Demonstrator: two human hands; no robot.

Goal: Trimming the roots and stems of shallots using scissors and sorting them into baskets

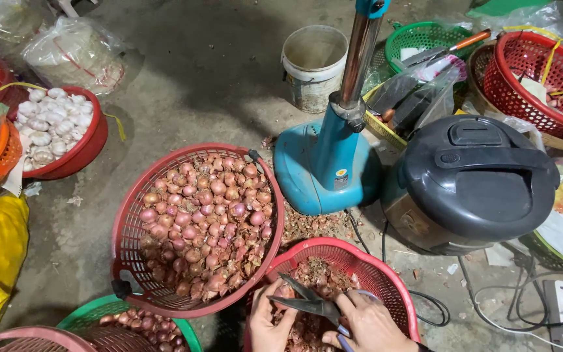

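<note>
Head view: two bare hands trim shallots with scissors over a red plastic basket at the bottom edge of the concrete floor.

The right hand point(367, 326) is closed around the handles of the dark metal scissors point(307, 301), blades parted and pointing left. The left hand point(267, 321) pinches a small reddish shallot point(286, 291) against the blades, held over the red plastic basket of papery trimmings point(360, 261), apparently so cuttings drop inside. A larger red plastic basket heaped with untrimmed shallots point(198, 218) sits just left, within reach. Both wrists are cut off by the frame edge; the scissor handles are mostly hidden under the fingers. Beyond stand a blue fan base point(324, 163) and a black-lidded rice cooker point(470, 182).
</note>
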